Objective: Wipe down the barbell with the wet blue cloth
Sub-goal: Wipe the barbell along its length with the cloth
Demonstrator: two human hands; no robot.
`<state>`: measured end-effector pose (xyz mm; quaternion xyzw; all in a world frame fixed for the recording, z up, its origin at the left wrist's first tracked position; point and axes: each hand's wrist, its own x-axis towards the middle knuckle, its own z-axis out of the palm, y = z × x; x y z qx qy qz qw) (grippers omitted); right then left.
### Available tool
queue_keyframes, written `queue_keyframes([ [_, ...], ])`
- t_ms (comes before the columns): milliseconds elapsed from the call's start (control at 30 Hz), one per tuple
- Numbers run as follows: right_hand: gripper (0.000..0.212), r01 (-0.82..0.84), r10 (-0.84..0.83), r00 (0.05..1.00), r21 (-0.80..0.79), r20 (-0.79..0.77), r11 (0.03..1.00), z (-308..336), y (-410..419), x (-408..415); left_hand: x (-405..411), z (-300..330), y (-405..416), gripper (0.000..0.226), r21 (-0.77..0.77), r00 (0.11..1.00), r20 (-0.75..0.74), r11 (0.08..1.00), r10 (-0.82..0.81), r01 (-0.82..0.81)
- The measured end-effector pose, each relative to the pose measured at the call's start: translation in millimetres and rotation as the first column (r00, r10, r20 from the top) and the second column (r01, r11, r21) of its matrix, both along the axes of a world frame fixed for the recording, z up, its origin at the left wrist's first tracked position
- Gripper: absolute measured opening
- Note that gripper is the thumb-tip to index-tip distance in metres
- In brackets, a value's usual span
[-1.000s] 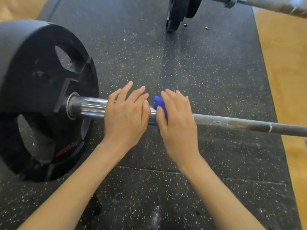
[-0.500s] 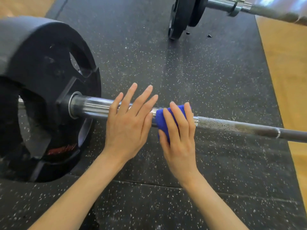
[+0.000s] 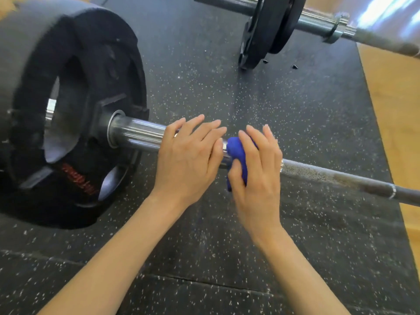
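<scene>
Blue cloth (image 3: 236,153) pinched on barbell (image 3: 329,175) by right hand (image 3: 256,176), left hand (image 3: 188,158) flat with straight fingers; bar could roll, cloth may slip off.

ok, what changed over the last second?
The right hand worked the blue cloth around the bar: first fingers flat over it, then curled round it, now thumb and fingers holding it on the same spot beside the sleeve. The left hand stayed flat on the sleeve. The black plate looks unmoved; the camera shifted.
</scene>
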<state>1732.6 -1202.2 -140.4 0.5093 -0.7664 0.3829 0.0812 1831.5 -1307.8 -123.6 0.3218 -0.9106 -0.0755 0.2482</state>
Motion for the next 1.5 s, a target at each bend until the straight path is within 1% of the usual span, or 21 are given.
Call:
queue_keyframes([
  [33,0.037,0.034,-0.032,0.994,-0.014,0.105,0.999,9.2,-11.9,-7.8,-2.7,0.0,-3.0,0.041,0.006,1.000,-0.005,1.000,0.000,0.000],
  [133,0.036,0.047,-0.044,0.992,-0.025,0.121,0.999,15.8,-23.8,-14.0,-10.2,0.5,-12.3,0.040,0.011,1.000,-0.005,1.000,0.002,-0.002],
  [233,0.038,-0.034,0.034,0.990,-0.001,-0.138,0.999,-13.5,2.2,-1.3,-15.3,0.9,-15.6,0.041,-0.009,1.000,-0.013,1.000,0.003,-0.004],
  [267,0.038,-0.066,0.067,0.982,0.009,-0.179,0.998,-16.6,4.4,-5.5,-15.9,1.2,-17.0,0.041,-0.012,1.000,-0.022,1.000,-0.004,0.004],
  [300,0.037,-0.084,0.084,0.986,0.006,-0.147,0.996,-12.1,-1.1,-12.0,-15.5,1.8,-18.5,0.041,-0.009,1.000,-0.025,1.000,-0.019,0.018],
  [400,0.034,-0.006,0.011,0.986,-0.031,0.167,0.999,14.7,-31.0,-33.3,-8.7,0.7,-22.5,0.044,0.013,0.998,-0.006,0.998,-0.068,0.068],
  [433,0.034,0.001,0.006,0.982,-0.040,0.187,0.999,18.3,-33.1,-32.9,-4.9,-0.6,-23.0,0.045,0.015,0.998,-0.003,0.998,-0.063,0.063],
  [500,0.036,-0.025,0.028,0.994,-0.035,0.109,0.999,11.0,-19.8,-17.7,0.4,-3.2,-22.1,0.046,0.002,1.000,-0.007,1.000,-0.029,0.029],
  [567,0.044,-0.060,0.059,0.986,0.003,-0.156,0.998,-16.5,4.7,-6.2,1.8,-5.6,-20.5,0.046,-0.011,1.000,-0.008,1.000,-0.009,0.009],
  [633,0.049,-0.075,0.073,0.947,0.007,-0.313,0.997,-29.0,6.3,-17.8,-0.1,-5.1,-20.8,0.046,-0.004,1.000,0.002,1.000,-0.007,0.007],
  [700,0.051,-0.082,0.076,0.951,-0.006,-0.300,0.997,-21.3,-7.6,-28.0,-2.1,-3.5,-23.3,0.045,0.011,1.000,0.011,1.000,-0.016,0.015],
  [800,0.051,-0.057,0.049,0.990,-0.055,-0.130,0.997,-9.5,-21.1,-21.6,-5.6,-0.8,-28.7,0.045,0.035,1.000,0.027,0.999,-0.008,0.007],
  [833,0.053,-0.031,0.025,0.993,-0.045,-0.119,0.999,-11.3,-20.2,-18.4,-7.6,0.7,-31.2,0.046,0.047,1.000,0.030,0.999,-0.005,0.004],
  [900,0.058,-0.041,0.042,0.977,0.012,-0.210,0.999,-17.6,-13.9,-23.8,-11.6,2.7,-34.6,0.046,0.074,1.000,0.025,0.997,0.002,-0.004],
  [967,0.056,-0.122,0.140,0.945,0.078,-0.297,0.989,-16.6,-12.8,-40.9,-15.5,3.5,-38.2,0.045,0.074,1.000,0.007,0.997,0.006,-0.007],
  [1033,0.051,-0.168,0.191,0.955,0.117,-0.226,0.979,-6.9,-18.9,-48.9,-18.9,4.3,-42.0,0.044,0.061,1.000,0.008,0.998,0.009,-0.009],
  [1133,0.044,-0.110,0.104,0.990,0.063,0.093,0.992,11.3,-30.6,-40.4,-21.8,5.5,-44.3,0.045,0.049,0.999,0.025,0.999,0.022,-0.023],
  [1267,0.041,-0.057,0.051,0.919,0.003,0.390,0.998,23.3,-31.6,-35.4,-20.8,7.3,-43.0,0.047,0.095,0.999,0.036,0.995,0.007,-0.011],
  [1367,0.039,0.001,0.023,0.875,-0.049,0.484,0.999,32.8,-26.8,-33.4,-11.7,8.6,-43.5,0.049,0.033,0.993,0.112,0.999,-0.025,0.022],
  [1433,0.038,-0.036,0.040,0.927,-0.019,0.374,0.999,34.6,-27.8,-25.5,-3.0,6.3,-44.3,0.052,-0.004,0.992,0.123,1.000,0.007,-0.007],
  [1500,0.039,-0.037,0.030,0.998,0.126,0.059,0.991,27.7,-28.4,-18.9,4.0,3.0,-42.0,0.051,0.010,0.996,0.084,0.999,0.042,-0.043],
])
